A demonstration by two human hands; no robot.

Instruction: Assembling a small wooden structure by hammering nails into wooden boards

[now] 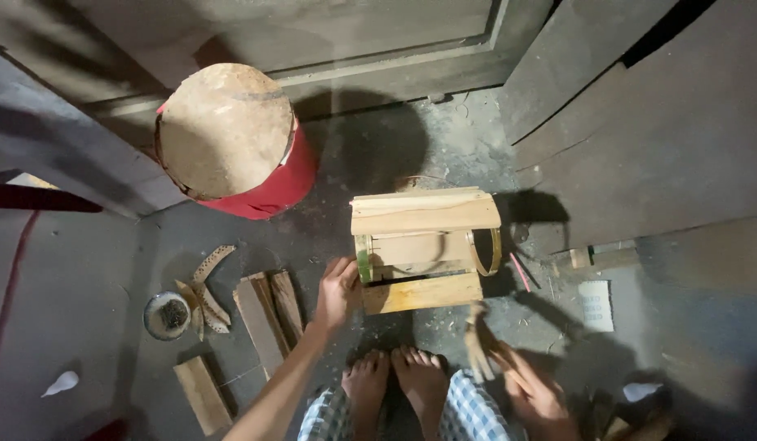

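Bare feet (395, 380) frame worker; left hand (338, 292) presses spread fingers on wooden box (423, 249) on floor; blurred right hand (532, 394) clutches hammer (479, 347). Nailing step, likely; next blow needs aim.

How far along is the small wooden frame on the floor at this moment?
Done: two pale planks already span the small wooden frame, one on top and one along the near edge, with curved hoops between them. In hand: the left hand steadies its near corner; the right hand holds a blurred tool I can't identify. Left: loose brown wood strips lie unused beside it.
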